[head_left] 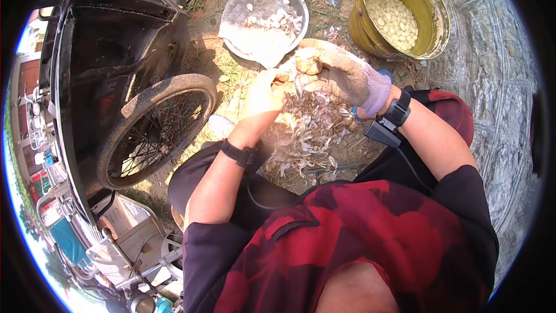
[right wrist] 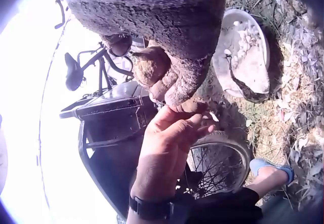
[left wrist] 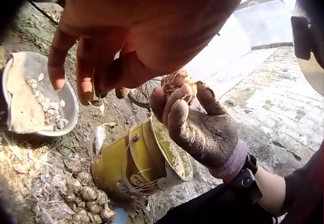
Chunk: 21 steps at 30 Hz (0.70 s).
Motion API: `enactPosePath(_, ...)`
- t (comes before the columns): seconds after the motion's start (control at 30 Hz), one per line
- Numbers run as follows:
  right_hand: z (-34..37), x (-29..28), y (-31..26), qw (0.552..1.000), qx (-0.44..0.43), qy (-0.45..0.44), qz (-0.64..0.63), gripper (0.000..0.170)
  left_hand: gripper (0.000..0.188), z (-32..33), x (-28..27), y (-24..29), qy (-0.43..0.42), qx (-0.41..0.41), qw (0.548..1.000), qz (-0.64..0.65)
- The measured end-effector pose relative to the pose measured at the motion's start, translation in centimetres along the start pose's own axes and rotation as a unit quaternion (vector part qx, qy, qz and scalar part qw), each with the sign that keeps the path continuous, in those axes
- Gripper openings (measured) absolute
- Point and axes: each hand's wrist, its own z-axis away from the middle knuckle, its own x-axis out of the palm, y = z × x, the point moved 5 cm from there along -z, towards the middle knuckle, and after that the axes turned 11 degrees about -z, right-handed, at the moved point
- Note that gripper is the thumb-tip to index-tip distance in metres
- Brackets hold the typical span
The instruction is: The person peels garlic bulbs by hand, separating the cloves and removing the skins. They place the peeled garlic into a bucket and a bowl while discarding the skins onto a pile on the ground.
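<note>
My right hand (head_left: 350,75), in a dirty knitted glove, grips a brown-skinned garlic bulb (head_left: 308,64) in its curled fingers. The bulb (left wrist: 178,81) shows at those gloved fingertips in the left wrist view. Just left of it, my bare left hand (head_left: 265,97) has its fingers bent inward, close to the glove. A small pale garlic piece (left wrist: 96,103) is pinched at the left fingertips. Beyond both hands, a grey basin (head_left: 227,16) holds loose cloves (head_left: 277,21) and a pale cloth. Dry garlic skins (head_left: 307,133) lie heaped on the ground below the hands.
A yellow bucket (head_left: 358,23) with many pale cloves (head_left: 397,20) inside stands at the far right. Whole garlic bulbs (left wrist: 90,199) lie piled beside the skins. At left is a dark cart with a spoked wheel (head_left: 156,130). Rough grey paving (head_left: 486,81) runs along the right.
</note>
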Motion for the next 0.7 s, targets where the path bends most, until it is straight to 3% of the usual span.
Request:
enactPosePath(0.1, -0.1, -0.7, 0.2, 0.998, -0.008, 0.035, 0.042, 0.047, 0.020, 0.0, -1.2, 0.2, -0.047, -0.050, 0.997, 0.021)
enactPosePath(0.13, -0.2, -0.8, 0.3, 0.999, -0.008, 0.035, 0.041, 0.047, 0.020, 0.0, -1.1, 0.3, -0.055, -0.046, 0.991, 0.113)
enactPosePath(0.17, -0.2, -0.9, 0.4, 1.000, -0.007, 0.026, 0.016, 0.044, 0.020, 0.1, -1.1, 0.8, -0.056, -0.046, 0.991, 0.113)
enactPosePath(0.23, -0.1, -1.0, 0.5, 1.000, -0.005, 0.018, -0.009, 0.041, 0.021, 0.3, -1.5, 2.4, -0.049, -0.097, 0.959, 0.260)
enactPosePath(0.33, 0.3, -0.3, 0.5, 0.998, 0.017, 0.036, 0.056, 0.038, 0.022, 0.6, -1.8, 2.9, -0.058, -0.112, 0.956, 0.266)
enactPosePath(0.4, 0.4, 0.4, 0.3, 0.974, -0.027, 0.035, 0.223, 0.037, 0.020, 0.7, -1.9, 2.7, -0.038, -0.089, 0.972, 0.215)
enactPosePath(0.43, 0.3, 0.3, 0.6, 0.974, -0.026, 0.035, 0.223, 0.037, 0.019, 0.8, -2.1, 2.8, -0.020, -0.064, 0.984, 0.163)
enactPosePath(0.5, 0.2, -0.1, 0.9, 0.920, -0.092, 0.024, 0.380, 0.037, 0.016, 1.0, -2.0, 2.9, -0.013, -0.041, 0.992, 0.117)
enactPosePath(0.63, 0.4, -0.7, 2.6, 0.896, -0.083, 0.015, 0.436, 0.044, 0.011, 1.1, -1.8, 3.2, 0.004, 0.028, 0.999, -0.016)
enactPosePath(0.7, 0.4, -0.3, 2.3, 0.879, -0.100, 0.015, 0.466, 0.044, 0.011, 1.0, -1.5, 2.6, 0.016, 0.018, 1.000, 0.017)
